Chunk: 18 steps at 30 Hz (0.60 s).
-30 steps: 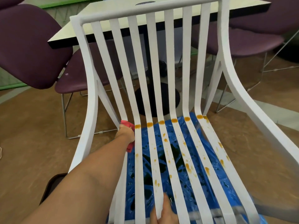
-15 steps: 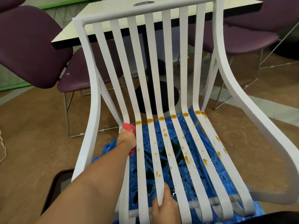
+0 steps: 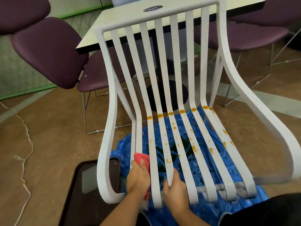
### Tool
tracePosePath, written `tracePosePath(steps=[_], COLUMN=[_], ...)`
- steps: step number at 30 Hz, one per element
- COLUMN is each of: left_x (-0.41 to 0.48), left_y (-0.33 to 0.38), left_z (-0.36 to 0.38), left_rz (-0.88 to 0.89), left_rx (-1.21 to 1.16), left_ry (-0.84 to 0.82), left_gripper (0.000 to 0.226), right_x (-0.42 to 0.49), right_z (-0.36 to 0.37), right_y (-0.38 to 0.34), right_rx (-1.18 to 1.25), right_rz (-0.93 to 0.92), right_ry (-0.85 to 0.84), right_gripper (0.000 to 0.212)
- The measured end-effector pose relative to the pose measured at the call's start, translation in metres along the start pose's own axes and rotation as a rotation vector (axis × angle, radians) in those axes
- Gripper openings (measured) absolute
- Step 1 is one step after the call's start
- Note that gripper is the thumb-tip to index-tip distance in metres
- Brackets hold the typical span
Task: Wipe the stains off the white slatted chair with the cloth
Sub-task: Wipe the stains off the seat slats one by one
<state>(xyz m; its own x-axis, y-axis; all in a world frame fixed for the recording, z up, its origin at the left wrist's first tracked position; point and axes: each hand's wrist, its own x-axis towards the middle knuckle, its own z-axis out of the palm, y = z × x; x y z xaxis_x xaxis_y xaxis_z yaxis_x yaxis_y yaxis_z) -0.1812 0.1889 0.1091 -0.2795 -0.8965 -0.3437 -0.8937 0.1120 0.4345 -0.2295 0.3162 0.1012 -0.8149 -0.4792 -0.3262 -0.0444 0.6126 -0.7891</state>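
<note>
Nearest the camera, the person's left hand (image 3: pixel 138 176) has its fingers curled over a red cloth (image 3: pixel 141 159) and presses it down on the leftmost seat slats of the white slatted chair (image 3: pixel 260 115), close to the front edge. Just beside it, the right hand (image 3: pixel 175 188) grips a neighbouring slat (image 3: pixel 169 162), thumb on top and fingers hooked underneath; this looks like steadying the chair.

Under the seat lies a crumpled blue plastic sheet (image 3: pixel 211 207). A dark tray (image 3: pixel 84 193) sits on the floor at the chair's left front corner.

Farther up the seat, the slats under and beside the cloth look clean. Orange stains (image 3: pixel 194 148) speckle the middle and right slats. A row of larger blots (image 3: pixel 171 113) sits where the seat bends up into the back.

The step in hand appears to be wiping slat by slat, working from the left, with most of the job left to do. The next move would call for shifting the cloth onto the adjacent stained slat. It should then run the slat's length with firm pressure, up to the blot at the bend.

Beyond the chair back stand a pale tabletop (image 3: pixel 130 17) and purple chairs (image 3: pixel 48 51).
</note>
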Motion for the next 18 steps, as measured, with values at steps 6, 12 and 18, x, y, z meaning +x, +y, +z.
tracePosePath(steps=[6,12,18], left_x=[-0.029,0.011,0.063], left_y=[-0.015,-0.003,0.033], left_z=[-0.001,0.006,0.002], left_rz=[-0.002,-0.036,-0.048], left_rx=[0.028,0.017,0.031], left_ry=[0.014,0.013,0.016], left_gripper=[0.036,0.053,0.052], right_x=[-0.003,0.0,0.004], right_z=[-0.001,0.003,0.004], right_y=[0.0,0.005,0.009], right_rx=[0.015,0.007,0.053], right_rz=[-0.018,-0.035,-0.053], right_ry=[-0.005,0.02,0.042], right_gripper=[0.046,0.052,0.051])
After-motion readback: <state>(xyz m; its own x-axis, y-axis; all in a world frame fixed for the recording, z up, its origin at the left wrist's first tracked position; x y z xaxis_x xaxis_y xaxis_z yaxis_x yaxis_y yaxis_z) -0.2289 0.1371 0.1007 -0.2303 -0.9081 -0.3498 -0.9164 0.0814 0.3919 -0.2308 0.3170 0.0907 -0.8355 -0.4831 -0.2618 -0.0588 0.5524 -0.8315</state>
